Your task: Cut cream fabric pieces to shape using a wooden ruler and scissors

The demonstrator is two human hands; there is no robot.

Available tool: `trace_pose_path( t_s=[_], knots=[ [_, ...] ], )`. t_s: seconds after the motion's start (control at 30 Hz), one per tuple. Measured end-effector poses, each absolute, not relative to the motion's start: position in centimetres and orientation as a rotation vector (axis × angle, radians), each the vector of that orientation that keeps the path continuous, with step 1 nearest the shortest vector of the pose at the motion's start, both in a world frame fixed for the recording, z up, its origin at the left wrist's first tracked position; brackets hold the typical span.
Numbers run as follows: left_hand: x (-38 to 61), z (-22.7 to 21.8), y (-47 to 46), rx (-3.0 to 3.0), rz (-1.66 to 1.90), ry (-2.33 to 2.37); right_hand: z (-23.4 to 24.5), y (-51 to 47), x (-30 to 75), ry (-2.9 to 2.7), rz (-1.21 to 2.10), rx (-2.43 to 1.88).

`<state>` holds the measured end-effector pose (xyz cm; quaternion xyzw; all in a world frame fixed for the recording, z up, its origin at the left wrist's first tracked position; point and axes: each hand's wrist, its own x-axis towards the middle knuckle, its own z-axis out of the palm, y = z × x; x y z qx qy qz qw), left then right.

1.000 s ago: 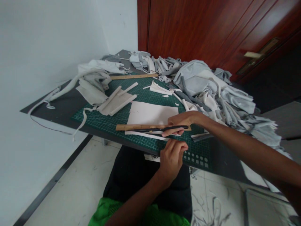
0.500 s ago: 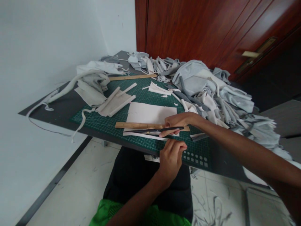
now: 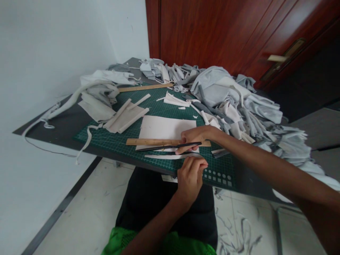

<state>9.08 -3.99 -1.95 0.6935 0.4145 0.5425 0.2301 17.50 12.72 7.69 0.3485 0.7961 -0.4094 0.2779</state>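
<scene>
1. Black scissors (image 3: 170,146) lie along the near edge of a wooden ruler (image 3: 143,142), which rests on a white sheet (image 3: 167,127) at the front of a green cutting mat (image 3: 117,140). Their handles are hidden inside the right hand (image 3: 192,136), and the blades show only as thin dark lines.
2. The right hand is closed around the scissors' handles, with its knuckles over the ruler's right end.
3. A narrow white strip (image 3: 162,156) lies just in front of the sheet, parallel to the ruler.
4. The left hand (image 3: 191,175) sits at the mat's near edge by the strip's right end, fingers curled in. Whether they pinch the strip cannot be made out.
5. Folded white pieces (image 3: 124,115) and a second wooden ruler (image 3: 145,87) lie farther back on the mat.
6. A heap of grey and white fabric offcuts (image 3: 239,102) covers the right side of the dark table (image 3: 66,122), partly hidden behind the right forearm.
7. A reddish-brown door (image 3: 212,32) stands behind the table.
</scene>
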Motion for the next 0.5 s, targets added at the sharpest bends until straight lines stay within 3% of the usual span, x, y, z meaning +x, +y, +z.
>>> trace_pose_path(
  t_s=[0.33, 0.5],
  knots=[
    [9.1, -2.0, -3.9, 1.941, 1.452, 1.179, 8.0, 13.1, 17.8, 2.16, -1.154, 0.825],
    [9.0, -1.8, -3.8, 1.995, 1.329, 1.188, 9.6, 13.2, 20.2, 2.232, -1.349, 0.802]
  ],
)
